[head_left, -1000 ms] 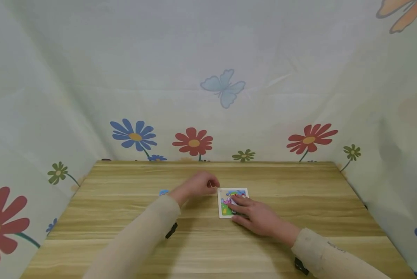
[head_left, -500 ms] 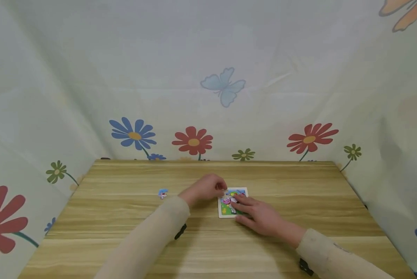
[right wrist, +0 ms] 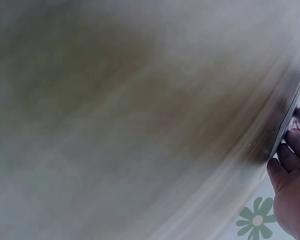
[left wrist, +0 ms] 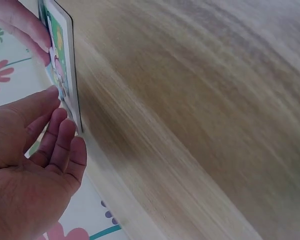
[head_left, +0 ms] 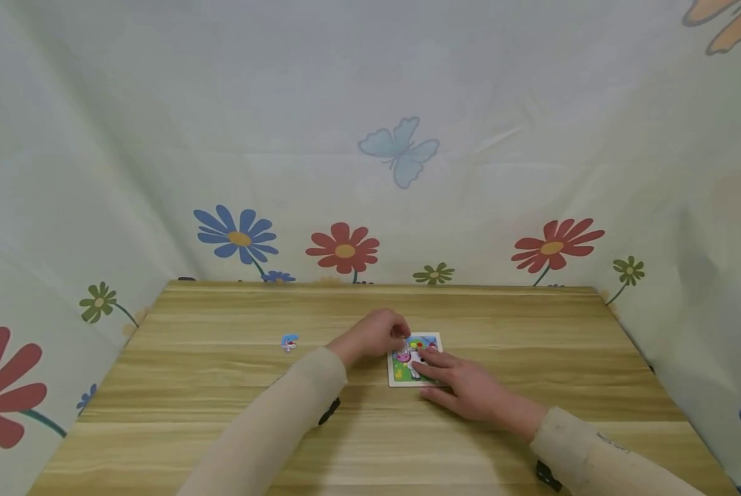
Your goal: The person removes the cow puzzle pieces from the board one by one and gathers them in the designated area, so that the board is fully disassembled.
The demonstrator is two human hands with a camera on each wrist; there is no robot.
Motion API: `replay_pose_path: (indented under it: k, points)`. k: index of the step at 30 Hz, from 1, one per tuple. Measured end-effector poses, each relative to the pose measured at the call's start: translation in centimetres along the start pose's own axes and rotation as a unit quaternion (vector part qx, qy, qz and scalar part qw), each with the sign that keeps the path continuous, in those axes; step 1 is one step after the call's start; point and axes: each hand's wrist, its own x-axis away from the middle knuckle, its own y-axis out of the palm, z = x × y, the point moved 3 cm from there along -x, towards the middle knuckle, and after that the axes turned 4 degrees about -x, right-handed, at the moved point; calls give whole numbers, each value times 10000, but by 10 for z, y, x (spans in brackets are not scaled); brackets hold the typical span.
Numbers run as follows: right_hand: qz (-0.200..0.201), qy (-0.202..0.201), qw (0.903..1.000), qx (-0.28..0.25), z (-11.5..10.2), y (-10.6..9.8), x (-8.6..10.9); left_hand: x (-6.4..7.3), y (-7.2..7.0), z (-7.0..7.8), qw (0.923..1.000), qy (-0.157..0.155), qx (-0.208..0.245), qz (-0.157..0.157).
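A square picture puzzle (head_left: 398, 377) with a white border and a cartoon cow lies flat on the wooden table. My left hand (head_left: 373, 335) is at its upper left corner, thumb and fingertips bent together in a pinch. A small puzzle piece appears to be between them, mostly hidden by the fingers. In the left wrist view, the left thumb (left wrist: 37, 102) meets the picture beside the puzzle's edge. My right hand (head_left: 466, 387) rests on the puzzle's right side with fingers spread and fairly straight, covering part of the picture. The right wrist view catches only its fingers (right wrist: 290, 155) at the board's edge.
One loose puzzle piece (head_left: 289, 342), blue and white, lies on the table left of my left hand. The wooden table (head_left: 221, 386) ends at a hanging cloth (head_left: 271, 138) printed with flowers and a butterfly.
My left hand has moved right, from beside the frame onto the puzzle's upper left corner, uncovering the loose piece behind it. My right hand has shifted slightly right on the puzzle.
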Motion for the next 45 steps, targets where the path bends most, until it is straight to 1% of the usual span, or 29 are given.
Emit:
replay_pose_path:
  k: [3, 9, 16, 19, 25, 31, 38, 45]
  points:
    - [-29, 19, 10000, -21, 2, 2, 0, 0, 0, 2, 10000, 54, -38, 29]
    - [-140, 175, 9997, -118, 3, 2, 0, 2, -1, 3, 9999, 68, -34, 71]
    - [-206, 268, 9993, -145, 3, 2, -1, 2, 2, 3, 9998, -16, -138, 122]
    - [-191, 269, 9993, -150, 3, 2, -1, 2, 3, 4, 9997, -2, -161, 163]
    - [-179, 284, 9993, -150, 4, 2, 0, 2, 4, 5, 9998, -56, -64, 191]
    - [-200, 320, 9991, -177, 2, 1, 0, -2, 7, 3, 9996, -152, -25, 221]
    - [-201, 365, 9988, -243, 3, 3, 0, -5, 8, 2, 9996, -223, 8, 181]
    - [-157, 352, 9990, -204, 4, 5, 1, -6, 8, 3, 9994, -281, 109, 175]
